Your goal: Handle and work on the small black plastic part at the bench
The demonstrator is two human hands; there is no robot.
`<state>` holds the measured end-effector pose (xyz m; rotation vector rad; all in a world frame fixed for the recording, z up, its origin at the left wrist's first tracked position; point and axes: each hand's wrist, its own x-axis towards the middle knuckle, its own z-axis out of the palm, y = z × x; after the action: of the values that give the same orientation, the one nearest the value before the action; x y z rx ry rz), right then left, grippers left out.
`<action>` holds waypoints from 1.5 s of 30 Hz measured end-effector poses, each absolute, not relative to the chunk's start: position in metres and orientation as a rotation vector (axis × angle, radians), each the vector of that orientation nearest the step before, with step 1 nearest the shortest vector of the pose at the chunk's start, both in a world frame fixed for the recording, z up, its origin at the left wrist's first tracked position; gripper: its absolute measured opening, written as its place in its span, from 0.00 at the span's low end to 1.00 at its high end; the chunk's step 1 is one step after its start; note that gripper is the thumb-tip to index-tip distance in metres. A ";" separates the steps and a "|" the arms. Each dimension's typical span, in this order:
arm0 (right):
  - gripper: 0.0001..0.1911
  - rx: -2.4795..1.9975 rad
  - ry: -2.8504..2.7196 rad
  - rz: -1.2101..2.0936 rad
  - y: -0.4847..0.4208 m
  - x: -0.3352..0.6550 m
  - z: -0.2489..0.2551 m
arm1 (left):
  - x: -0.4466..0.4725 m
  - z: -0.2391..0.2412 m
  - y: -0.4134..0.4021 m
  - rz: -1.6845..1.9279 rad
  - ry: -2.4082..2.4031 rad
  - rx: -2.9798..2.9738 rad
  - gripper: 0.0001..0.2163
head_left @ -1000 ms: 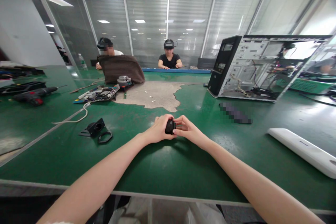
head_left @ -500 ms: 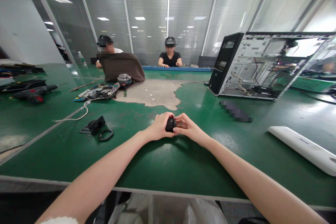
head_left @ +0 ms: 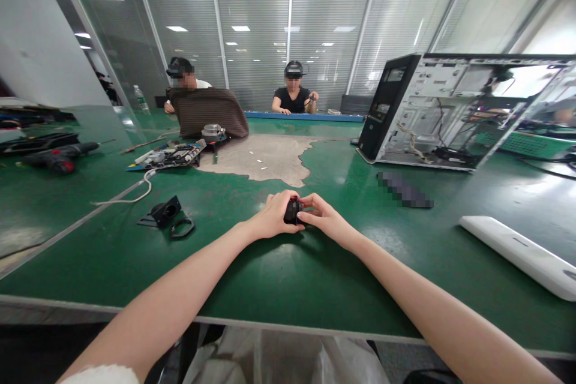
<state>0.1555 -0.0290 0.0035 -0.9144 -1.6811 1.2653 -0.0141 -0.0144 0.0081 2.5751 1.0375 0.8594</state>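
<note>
A small black plastic part (head_left: 292, 212) is held between my two hands over the green table (head_left: 288, 288). My left hand (head_left: 275, 213) wraps it from the left, thumb and fingers round its body. From the right, my right hand (head_left: 320, 214) pinches the part's near side with thumb and fingertips. Its exact kind cannot be made out, since fingers cover much of it. To the left lie a black bracket with a round hole (head_left: 165, 211) and a black ring (head_left: 182, 228), both untouched.
An opened computer tower (head_left: 391, 111) stands at the right, behind a white casing (head_left: 517, 255). A circuit board (head_left: 168, 156), a pale cable (head_left: 146, 192) and a drill (head_left: 60, 156) lie at the left. Two people sit across the table, beyond a brown panel (head_left: 211, 111).
My right thumb has shifted slightly upward on the black part; my left hand keeps its hold. Across the table, the person in the black shirt has raised one hand.
</note>
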 end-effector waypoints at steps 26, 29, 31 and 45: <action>0.11 -0.844 -1.615 1.288 -0.031 0.154 0.007 | -0.014 0.008 -0.014 0.856 1.059 2.603 0.27; 0.12 -0.896 -1.592 1.290 -0.028 0.153 0.004 | -0.014 0.007 -0.013 0.861 1.046 2.612 0.27; 0.13 -0.947 -1.590 1.286 -0.027 0.154 0.003 | -0.014 0.007 -0.013 0.871 1.026 2.619 0.26; 0.10 -0.865 -1.575 1.306 -0.030 0.151 0.005 | -0.014 0.007 -0.014 0.870 1.036 2.603 0.27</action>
<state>0.1513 -0.0299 0.0048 -0.8647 -1.5746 1.3059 -0.0142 -0.0135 0.0070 2.6030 1.0355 0.8704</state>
